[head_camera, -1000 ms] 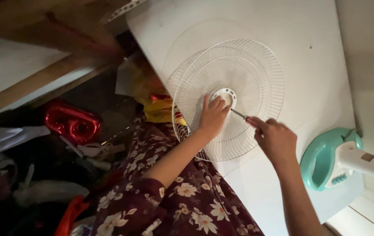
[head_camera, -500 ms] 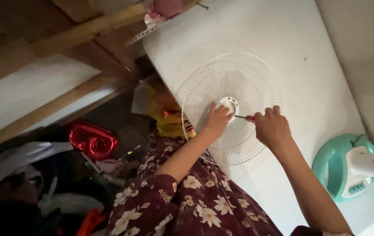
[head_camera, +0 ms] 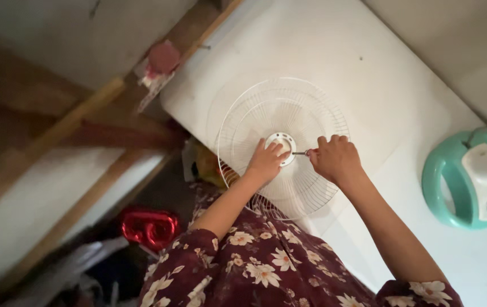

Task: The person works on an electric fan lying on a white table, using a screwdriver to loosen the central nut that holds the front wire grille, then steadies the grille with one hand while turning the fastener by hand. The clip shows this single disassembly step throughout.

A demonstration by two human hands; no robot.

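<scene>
On the white tabletop (head_camera: 368,74) lies a white wire fan guard (head_camera: 283,145), a round, slightly domed grille of thin radial wires with a solid white ring hub (head_camera: 281,141) at its centre; its near edge hangs a little over the table's edge towards the person. At that hub rests the left hand (head_camera: 266,162), palm down, fingers spread loosely with the tips touching the ring's lower left rim, pressing rather than gripping anything. Just to the right of the hub, the right hand (head_camera: 336,159) is clenched into a fist around a thin tool (head_camera: 300,153), of which only a short dark metal tip shows, pointing left and meeting the hub's right side. Both forearms reach up from the lower part of the view, bare below maroon floral sleeves (head_camera: 255,267), the left angled up to the right, the right angled up to the left, so they converge on the grille's middle. Well apart, at the table's right end, sits a teal and white fan base (head_camera: 471,179).
</scene>
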